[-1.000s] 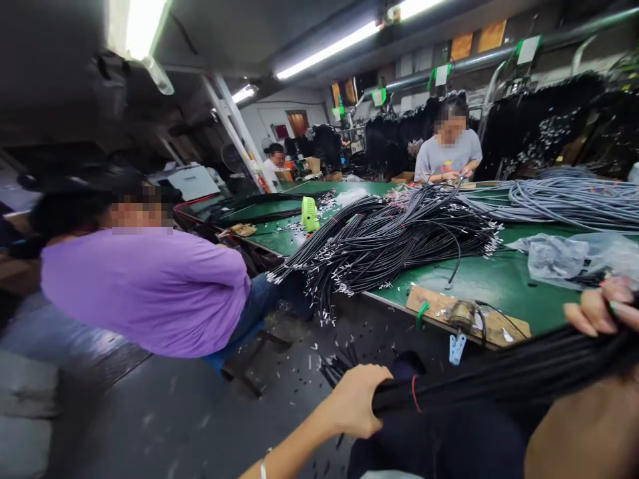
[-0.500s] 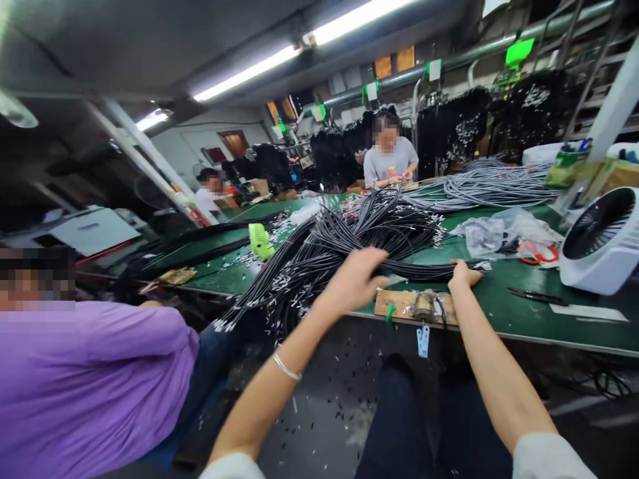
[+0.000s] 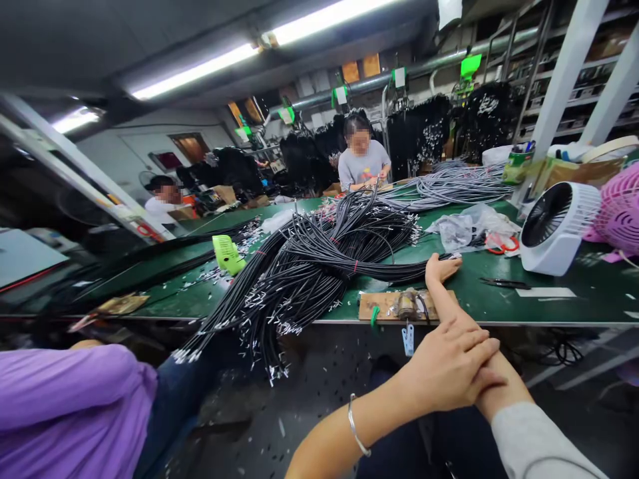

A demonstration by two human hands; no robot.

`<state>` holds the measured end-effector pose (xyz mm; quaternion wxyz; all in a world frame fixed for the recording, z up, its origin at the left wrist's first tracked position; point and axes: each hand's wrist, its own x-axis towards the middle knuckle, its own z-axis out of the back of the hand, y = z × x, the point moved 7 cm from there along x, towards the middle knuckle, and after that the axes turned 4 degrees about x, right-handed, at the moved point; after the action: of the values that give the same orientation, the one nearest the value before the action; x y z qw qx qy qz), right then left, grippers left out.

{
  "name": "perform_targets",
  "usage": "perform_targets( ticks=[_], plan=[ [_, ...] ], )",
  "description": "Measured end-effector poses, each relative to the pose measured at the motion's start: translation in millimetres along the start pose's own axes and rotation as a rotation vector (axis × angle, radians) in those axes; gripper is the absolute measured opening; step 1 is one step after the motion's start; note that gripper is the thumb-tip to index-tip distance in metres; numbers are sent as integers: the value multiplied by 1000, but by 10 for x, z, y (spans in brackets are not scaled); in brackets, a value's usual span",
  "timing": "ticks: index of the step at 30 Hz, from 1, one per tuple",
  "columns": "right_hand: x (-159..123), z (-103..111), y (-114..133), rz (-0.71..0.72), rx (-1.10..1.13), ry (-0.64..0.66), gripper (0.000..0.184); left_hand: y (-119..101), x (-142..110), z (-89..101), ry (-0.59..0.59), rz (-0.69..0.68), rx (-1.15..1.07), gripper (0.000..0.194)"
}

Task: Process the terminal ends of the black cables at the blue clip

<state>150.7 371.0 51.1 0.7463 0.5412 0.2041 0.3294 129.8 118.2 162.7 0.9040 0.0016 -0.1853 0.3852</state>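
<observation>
My left hand (image 3: 455,366) lies across my right forearm, its fingers stretched out and holding nothing. Farther forward, my right hand (image 3: 443,269) is closed on the right end of a bundle of black cables (image 3: 394,271); part of its grip is hidden. A red tie circles that bundle, which runs left into a large pile of black cables (image 3: 299,273) with pale ends. Just below the held bundle, a wooden board (image 3: 370,305) with a small metal device (image 3: 407,303) sits at the table edge. A blue clip (image 3: 408,340) hangs beneath it.
Right of my hands are black pliers (image 3: 504,283), a white fan (image 3: 562,229), a pink fan (image 3: 622,206), red-handled scissors (image 3: 504,246) and plastic bags (image 3: 462,226). Grey cables (image 3: 449,183) lie farther back. One co-worker in purple (image 3: 74,406) sits at left; another (image 3: 363,159) works opposite.
My left hand has moved from above the cables back onto my right forearm. My right hand stays at the bundle's end. The view has turned somewhat to the right.
</observation>
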Motion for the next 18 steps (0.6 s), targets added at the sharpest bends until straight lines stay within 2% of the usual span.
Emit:
perform_targets(
  ticks=[3, 7, 9, 11, 13, 15, 17, 18],
  plan=[
    [26, 115, 63, 57, -48, -31, 45, 10, -54, 30, -41, 20, -8, 48],
    [166, 346, 202, 159, -120, -36, 47, -16, 100, -4, -50, -10, -46, 45],
    [186, 383, 369, 279, -152, 22, 47, -79, 229, -45, -50, -64, -52, 46],
    [65, 284, 599, 446, -174, 155, 43, -151, 329, -110, -26, -127, -40, 46],
    [-256, 54, 847, 638, -185, 362, 38, -171, 346, -154, 3, -153, -17, 47],
    [-759, -223, 1057, 833, -187, 599, 35, -133, 243, -89, 0, -146, -8, 47],
    [-1317, -460, 1196, 995, -199, 804, 37, -92, 10, 155, -50, -137, -54, 42],
    [-1568, -555, 1237, 1051, -214, 883, 46, -104, -149, 348, -91, -153, -107, 37]
  ],
)
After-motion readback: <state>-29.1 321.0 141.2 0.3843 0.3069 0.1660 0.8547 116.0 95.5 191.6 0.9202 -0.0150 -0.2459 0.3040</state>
